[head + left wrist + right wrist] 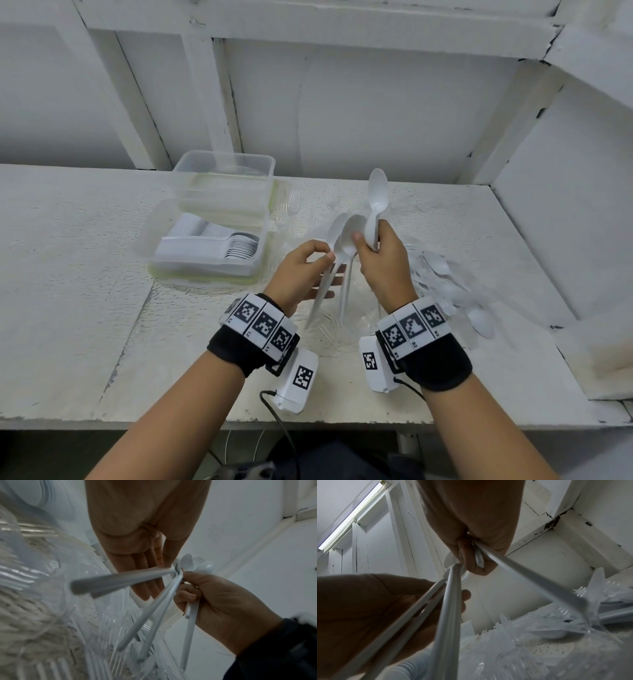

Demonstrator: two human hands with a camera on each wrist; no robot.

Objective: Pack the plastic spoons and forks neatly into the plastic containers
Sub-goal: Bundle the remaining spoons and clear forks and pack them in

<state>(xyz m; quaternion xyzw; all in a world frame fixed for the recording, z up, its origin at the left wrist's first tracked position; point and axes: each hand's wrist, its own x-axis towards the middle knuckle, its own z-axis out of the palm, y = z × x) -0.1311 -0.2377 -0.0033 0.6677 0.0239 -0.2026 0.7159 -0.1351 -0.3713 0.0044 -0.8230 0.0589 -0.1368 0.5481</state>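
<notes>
right hand (380,260) gripped splayed spoons (346,240); left hand (305,270) pinched one. loosely held, they risked slipping before reaching the box (161,260) at ten o'clock.

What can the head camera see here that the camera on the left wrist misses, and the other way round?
Only the head view shows the plastic containers, the nearer one holding rows of packed cutlery, and both wristbands. Only the left wrist view shows the clear forks up close, under the handles. Both show the right hand gripping white spoons, and the left hand touching them.
</notes>
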